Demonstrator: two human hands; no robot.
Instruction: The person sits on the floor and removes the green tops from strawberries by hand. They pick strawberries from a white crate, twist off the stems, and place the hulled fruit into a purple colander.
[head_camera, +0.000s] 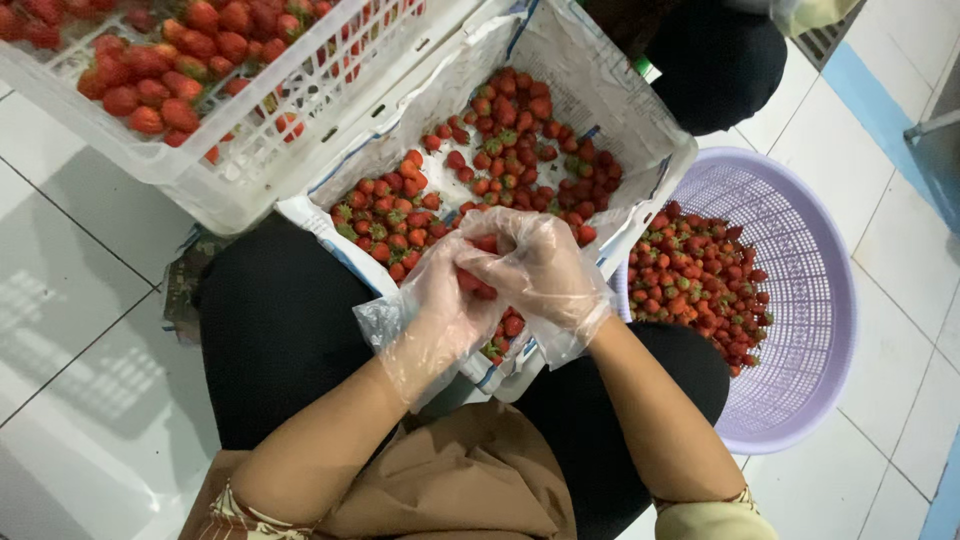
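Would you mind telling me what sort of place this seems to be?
Probably a fruit sorting or packing area, worked on a tiled floor. Both gloved hands, left hand and right hand, hold a strawberry over a paper-lined box, between a white crate and a purple basket of strawberries.

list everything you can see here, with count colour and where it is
strawberries: many, red with green caps, in the box, crate and basket
box: one, white paper-lined, on the lap in the middle
crate: one, white plastic, upper left on the floor
basket: one, purple, round, right on the floor
floor: white tiles
another person: dark clothing, top edge
left hand: clear plastic glove, on a strawberry over the box
right hand: clear plastic glove, on the same strawberry
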